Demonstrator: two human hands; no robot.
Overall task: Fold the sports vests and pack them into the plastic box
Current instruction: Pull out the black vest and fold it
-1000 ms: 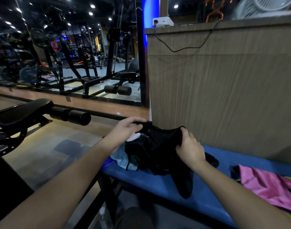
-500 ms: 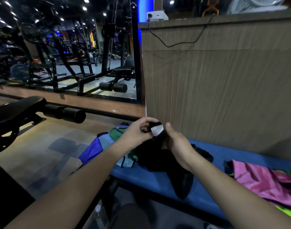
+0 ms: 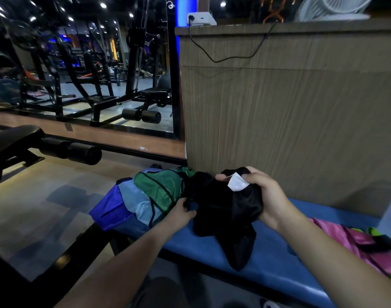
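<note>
A black sports vest (image 3: 221, 207) with a white label lies bunched on the blue padded bench (image 3: 272, 261). My right hand (image 3: 263, 194) grips its upper part by the label. My left hand (image 3: 181, 210) pinches its lower left edge. Part of the vest hangs over the bench's front edge. To its left lies a pile of vests: a green one (image 3: 161, 187), a light blue one (image 3: 136, 201) and a dark blue one (image 3: 110, 212). Pink and yellow-green vests (image 3: 350, 241) lie at the bench's right end. A pale translucent shape, perhaps the plastic box (image 3: 390, 210), shows at the right edge.
A wood-grain counter wall (image 3: 290, 130) rises right behind the bench. A black gym bench with roller pads (image 3: 70, 150) stands on the floor to the left. A mirror (image 3: 83, 63) along the far wall reflects gym machines.
My hands have moved apart: the right one carried the labelled part of the black vest to the right, the left one dropped to its lower edge. The coloured pile is now uncovered.
</note>
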